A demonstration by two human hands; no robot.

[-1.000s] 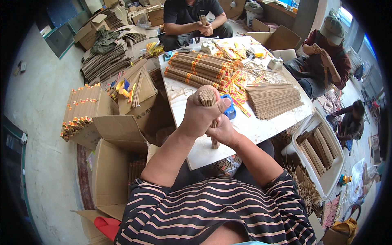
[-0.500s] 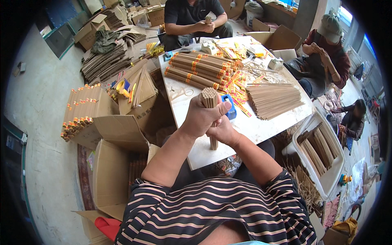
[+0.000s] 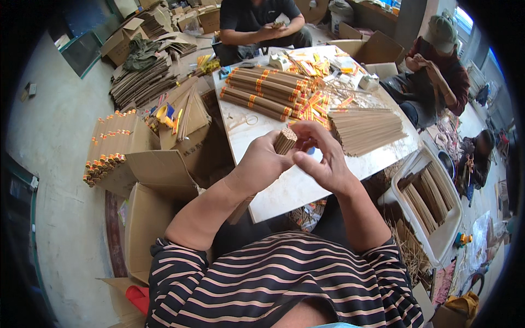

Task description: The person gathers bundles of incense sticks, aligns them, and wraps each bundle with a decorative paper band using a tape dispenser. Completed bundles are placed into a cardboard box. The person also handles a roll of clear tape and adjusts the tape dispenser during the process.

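My left hand (image 3: 258, 163) is wrapped round a tight bundle of thin brown incense sticks (image 3: 286, 141), which leans with its top end up and to the right. The bundle's lower end shows beneath my left forearm. My right hand (image 3: 330, 166) is open beside the top end, fingers curved and apart with nothing visible in them. Behind it, a blue object (image 3: 311, 150) on the white table (image 3: 281, 195) is mostly hidden. Beyond my hands lie stacked incense bundles (image 3: 262, 87) with red and yellow bands, and a fan of loose sticks (image 3: 367, 131).
Red and yellow paper labels (image 3: 314, 109) are scattered on the table. Left of me stand an open cardboard box (image 3: 156, 208) and a stack of banded bundles (image 3: 111, 139). A white tub (image 3: 441, 236) with sticks stands at right. Co-workers sit across the table (image 3: 261, 34) and at right (image 3: 437, 71).
My right hand has let go of the bundle and opened beside its top. In my left hand the bundle has gone from upright to tilted, its lower end swinging left toward me.
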